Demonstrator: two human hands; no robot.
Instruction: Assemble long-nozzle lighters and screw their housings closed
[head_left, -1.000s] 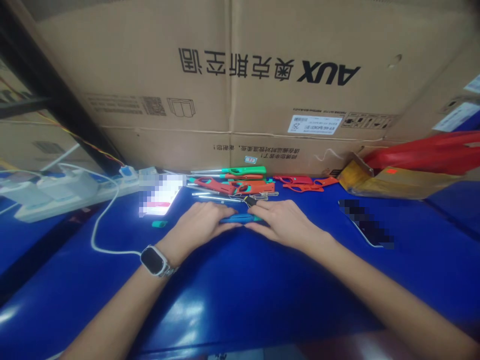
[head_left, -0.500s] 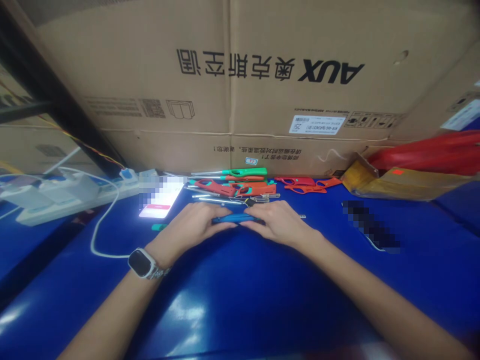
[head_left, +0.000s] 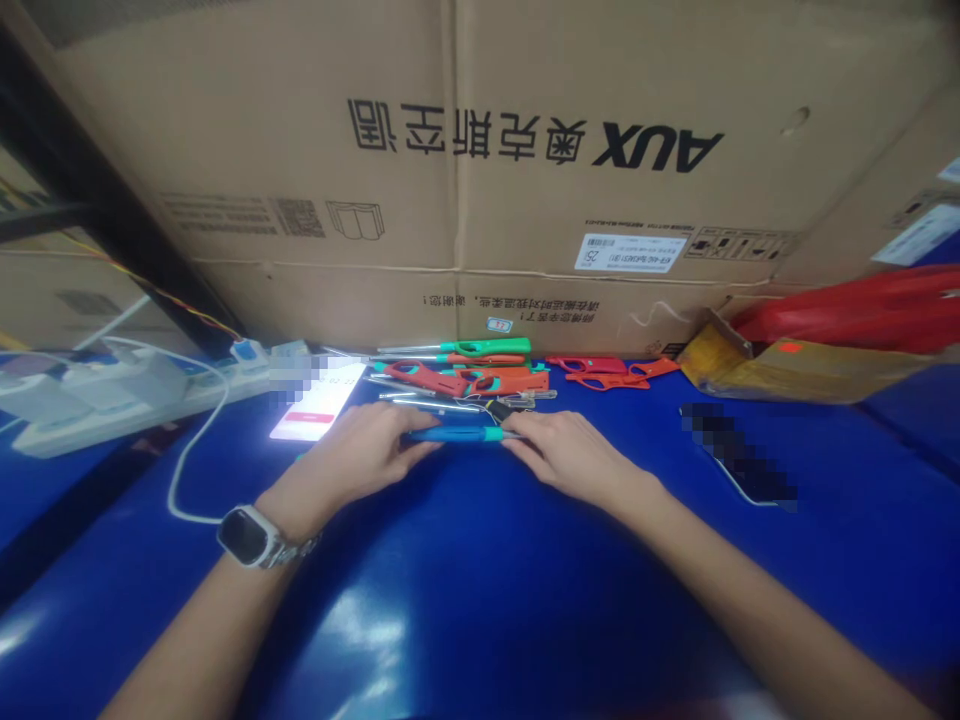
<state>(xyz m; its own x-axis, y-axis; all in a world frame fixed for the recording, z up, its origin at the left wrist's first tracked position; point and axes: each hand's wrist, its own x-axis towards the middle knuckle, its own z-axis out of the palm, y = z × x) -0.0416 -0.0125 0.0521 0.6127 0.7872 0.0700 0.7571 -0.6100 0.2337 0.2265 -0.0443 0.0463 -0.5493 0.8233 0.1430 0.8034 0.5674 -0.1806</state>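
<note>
A blue long-nosed lighter [head_left: 457, 434] with a teal collar is held level between my two hands, above the blue table [head_left: 480, 580]. My left hand [head_left: 382, 440], below a wrist with a watch, is closed round its left end. At the other end, my right hand [head_left: 559, 445] pinches the lighter's metal tube beside the collar; the fingertips partly hide it. Just behind the hands lie orange lighter bodies [head_left: 510, 381], a green lighter [head_left: 491, 347] and thin metal tubes [head_left: 431, 402]. A black piece with thin wire [head_left: 499, 410] lies behind the right fingers.
Red casing parts [head_left: 611, 380] lie right of the pile. A lit phone [head_left: 319, 400] and a power strip [head_left: 225, 380] with white cable are at left. A dark phone [head_left: 739, 455] and a taped carton [head_left: 802, 370] with red bag are at right. A large cardboard box [head_left: 480, 220] stands behind.
My right hand has slid toward the lighter's right end, uncovering the teal collar. My left hand has shifted left with the lighter, and the gap between the hands is wider.
</note>
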